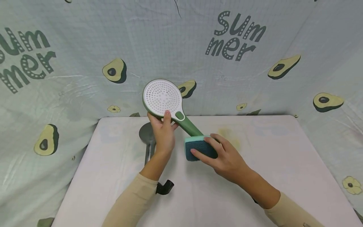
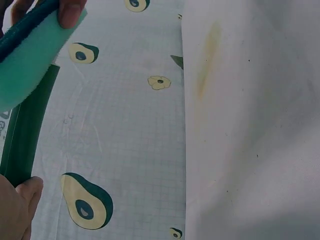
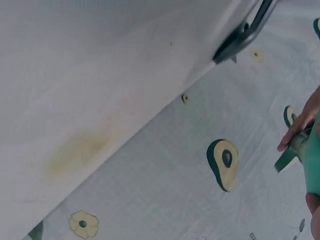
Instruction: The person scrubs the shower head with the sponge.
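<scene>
L fingers (image 1: pixel 167 117) curled round showerhead (image 1: pixel 167 101); R fingers (image 1: pixel 204 157) pinch sponge (image 1: pixel 198 148) nr hndl (image 1: pixel 190 126).

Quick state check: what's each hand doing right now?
Left hand: holding the shower head near its neck.
Right hand: holding the sponge at the handle.

Shower head (image 1: pixel 167 102) and sponge (image 1: pixel 199 146) above table (image 1: pixel 275 151)

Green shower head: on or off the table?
Off: the left hand holds the green shower head up before the patterned backdrop.
</scene>
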Available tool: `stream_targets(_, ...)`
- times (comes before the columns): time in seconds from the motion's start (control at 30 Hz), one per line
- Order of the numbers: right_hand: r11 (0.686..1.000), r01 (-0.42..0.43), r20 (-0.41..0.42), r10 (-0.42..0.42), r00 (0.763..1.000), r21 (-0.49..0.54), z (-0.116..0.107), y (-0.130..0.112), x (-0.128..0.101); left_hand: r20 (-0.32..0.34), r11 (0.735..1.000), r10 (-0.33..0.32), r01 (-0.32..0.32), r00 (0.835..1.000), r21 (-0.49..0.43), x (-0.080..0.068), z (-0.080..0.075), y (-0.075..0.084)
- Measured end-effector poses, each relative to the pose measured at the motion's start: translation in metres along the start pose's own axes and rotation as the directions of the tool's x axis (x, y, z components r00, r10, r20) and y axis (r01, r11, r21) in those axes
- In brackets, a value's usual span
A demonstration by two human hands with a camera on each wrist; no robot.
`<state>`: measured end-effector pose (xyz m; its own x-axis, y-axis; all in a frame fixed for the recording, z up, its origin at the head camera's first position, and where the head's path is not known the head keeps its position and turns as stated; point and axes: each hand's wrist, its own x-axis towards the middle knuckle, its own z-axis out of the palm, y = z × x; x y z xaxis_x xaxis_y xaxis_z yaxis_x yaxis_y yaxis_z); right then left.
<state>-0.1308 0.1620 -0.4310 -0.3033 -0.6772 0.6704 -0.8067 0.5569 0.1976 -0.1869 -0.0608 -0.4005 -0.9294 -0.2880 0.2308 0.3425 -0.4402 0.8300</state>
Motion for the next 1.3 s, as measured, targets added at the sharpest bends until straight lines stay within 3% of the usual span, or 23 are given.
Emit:
stream_targets(0.03,0.999,0.033,-0.010,-0.034,0.999,-0.043,0.000,-0.001,0.000,0.005,1.000,-0.006,0.006,1.000,0.028,0.000,0.000,0.000)
stream_targets(0.1,0.999,0.016,0.003,-0.015,1.000,-0.045,0.000,-0.002,0.000,0.011,0.999,-0.019,0.019,1.000,0.050,0.001,0.000,0.000)
stream_targets(0.23,0.986,-0.119,0.063,0.112,0.992,0.113,0.003,0.003,-0.003,0.008,0.999,-0.029,0.029,1.000,0.037,0.002,0.000,0.002)
stream_targets(0.43,0.893,-0.330,0.193,0.281,0.940,0.306,0.019,0.017,-0.020,0.083,0.998,-0.060,0.057,0.995,0.027,0.003,-0.005,0.007)
stream_targets(0.57,0.837,-0.406,0.232,0.340,0.911,0.367,0.021,0.026,-0.029,0.130,0.993,-0.080,0.068,0.988,0.097,0.006,-0.011,0.009)
stream_targets(0.77,0.843,-0.404,0.255,0.329,0.909,0.355,0.014,0.032,-0.029,0.172,0.987,-0.067,0.040,0.983,0.156,0.010,-0.016,0.010)
stream_targets(1.03,0.823,-0.445,0.282,0.360,0.890,0.353,0.006,0.033,-0.030,0.134,0.983,-0.094,0.071,0.986,0.169,0.009,-0.013,0.012)
stream_targets(1.3,0.817,-0.462,0.292,0.374,0.880,0.346,0.005,0.031,-0.029,0.178,0.966,-0.238,0.213,0.955,0.150,0.007,-0.010,0.008)
